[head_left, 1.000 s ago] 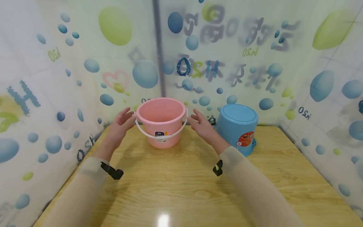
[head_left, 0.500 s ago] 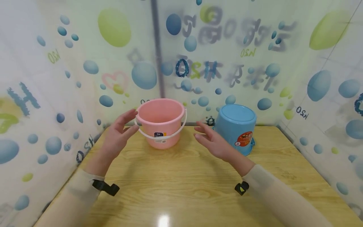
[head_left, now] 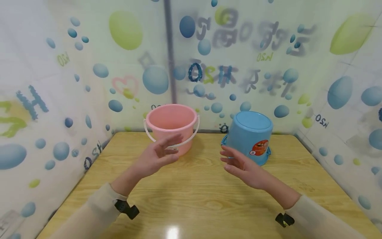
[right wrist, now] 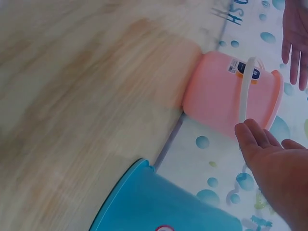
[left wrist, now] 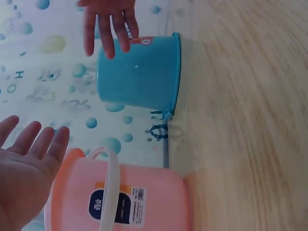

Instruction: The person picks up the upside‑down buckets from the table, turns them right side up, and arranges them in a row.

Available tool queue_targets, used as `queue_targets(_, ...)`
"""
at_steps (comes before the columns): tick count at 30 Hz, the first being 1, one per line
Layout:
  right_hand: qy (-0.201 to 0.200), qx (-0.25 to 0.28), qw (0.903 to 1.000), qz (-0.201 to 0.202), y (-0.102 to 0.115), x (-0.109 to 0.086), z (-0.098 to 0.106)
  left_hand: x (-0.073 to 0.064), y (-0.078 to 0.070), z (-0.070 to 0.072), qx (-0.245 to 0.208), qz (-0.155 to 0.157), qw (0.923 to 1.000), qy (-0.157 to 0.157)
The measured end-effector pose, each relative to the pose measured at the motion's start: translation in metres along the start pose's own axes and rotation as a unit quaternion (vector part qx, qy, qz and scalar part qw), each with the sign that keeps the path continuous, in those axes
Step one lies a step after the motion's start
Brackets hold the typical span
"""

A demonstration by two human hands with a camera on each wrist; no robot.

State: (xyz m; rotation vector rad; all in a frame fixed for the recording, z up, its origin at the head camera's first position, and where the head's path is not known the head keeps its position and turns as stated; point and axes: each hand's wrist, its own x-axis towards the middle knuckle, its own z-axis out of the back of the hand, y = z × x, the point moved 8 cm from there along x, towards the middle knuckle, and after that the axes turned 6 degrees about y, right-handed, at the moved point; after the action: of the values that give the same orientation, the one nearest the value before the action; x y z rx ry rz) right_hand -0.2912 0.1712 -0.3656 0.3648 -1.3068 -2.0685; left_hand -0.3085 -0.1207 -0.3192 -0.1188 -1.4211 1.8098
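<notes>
A pink bucket (head_left: 171, 117) stands upright at the back of the table, its white handle (head_left: 195, 131) hanging down across the front. To its right a blue bucket (head_left: 253, 132) sits upside down, with a red label facing forward. My left hand (head_left: 155, 157) is in front of the pink bucket, overlapping its lower part in the head view, fingers extended and holding nothing. In front of the blue bucket's left side is my right hand (head_left: 246, 167), fingers loosely bent and likewise holding nothing. The left wrist view shows the left palm (left wrist: 24, 178) beside the pink bucket's rim.
The wooden table (head_left: 191, 199) reaches to a printed curtain (head_left: 209, 53) behind the buckets, with more curtain at both sides. Each wrist carries a small black camera, such as the left wrist camera (head_left: 127, 208).
Both hands have left the sides of the pink bucket and come back toward me. The left hand moved rightward across its front; the right hand moved right, toward the blue bucket.
</notes>
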Motion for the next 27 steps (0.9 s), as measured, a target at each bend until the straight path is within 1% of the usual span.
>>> queue_targets(2, 0.006, -0.001, 1.0, -0.002, -0.004, -0.01, 0.001, 0.005, 0.004, -0.013, 0.002, 0.0, 0.9998, 0.019)
queue_targets(5, 0.003, -0.009, 0.9999, -0.01, -0.01, -0.025, 0.006, 0.012, 0.012, -0.031, 0.018, 0.018, 0.9986, 0.046)
queue_targets(9, -0.011, -0.03, 0.9994, -0.012, -0.017, -0.044, 0.018, 0.023, 0.024, -0.05, 0.022, 0.048, 0.9954, 0.08)
queue_targets(13, -0.031, -0.051, 0.9982, -0.006, -0.023, -0.061, 0.036, 0.036, 0.032, -0.067, 0.03, 0.048, 0.9925, 0.108)
queue_targets(16, -0.05, -0.065, 0.9966, -0.012, -0.031, -0.073, 0.052, 0.047, 0.042, -0.078, 0.04, 0.055, 0.9901, 0.123)
queue_targets(19, -0.067, -0.084, 0.9937, -0.033, -0.044, -0.085, 0.068, 0.059, 0.055, -0.086, 0.048, 0.075, 0.9874, 0.131)
queue_targets(22, -0.082, -0.101, 0.989, -0.07, -0.06, -0.095, 0.086, 0.072, 0.068, -0.093, 0.062, 0.097, 0.9844, 0.133)
queue_targets(27, -0.103, -0.131, 0.9784, -0.123, -0.084, -0.103, 0.112, 0.093, 0.086, -0.101, 0.1, 0.122, 0.9785, 0.133)
